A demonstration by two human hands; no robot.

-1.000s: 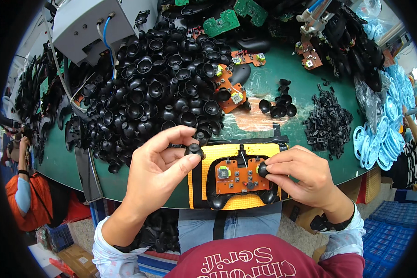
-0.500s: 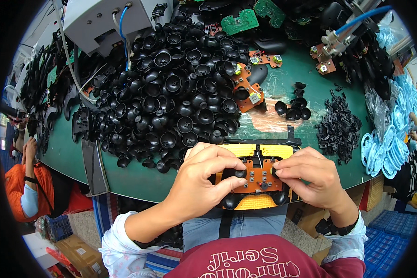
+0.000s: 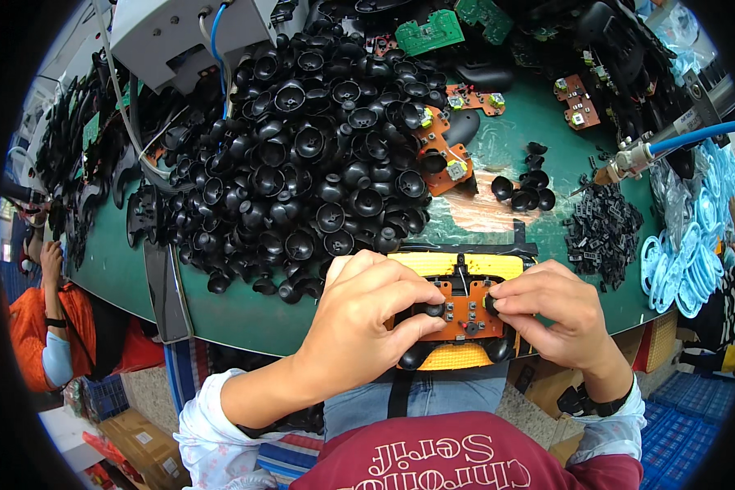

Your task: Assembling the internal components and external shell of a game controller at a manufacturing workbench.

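An orange circuit board [image 3: 464, 320] sits in a black game controller shell [image 3: 498, 351], which rests on a yellow holder [image 3: 453, 358] at the table's front edge. My left hand [image 3: 369, 306] pinches a black thumbstick cap [image 3: 435, 310] at the board's left side between thumb and fingers. At the board's right side, my right hand [image 3: 554, 310] has its fingertips closed on another black thumbstick cap [image 3: 491, 305], partly hidden by them. Small grey buttons and a thin wire show on the board between my hands.
A large heap of black caps [image 3: 302, 171] covers the left of the green table [image 3: 245, 327]. Loose caps [image 3: 527, 194] and a pile of small black parts [image 3: 603, 233] lie to the right. A tool with a blue hose [image 3: 629, 162] hangs above that pile. Orange boards [image 3: 445, 151] lie behind.
The hanging tool with the blue hose has swung down and toward the small black parts. My view has shifted slightly; both hands keep their grip on the caps.
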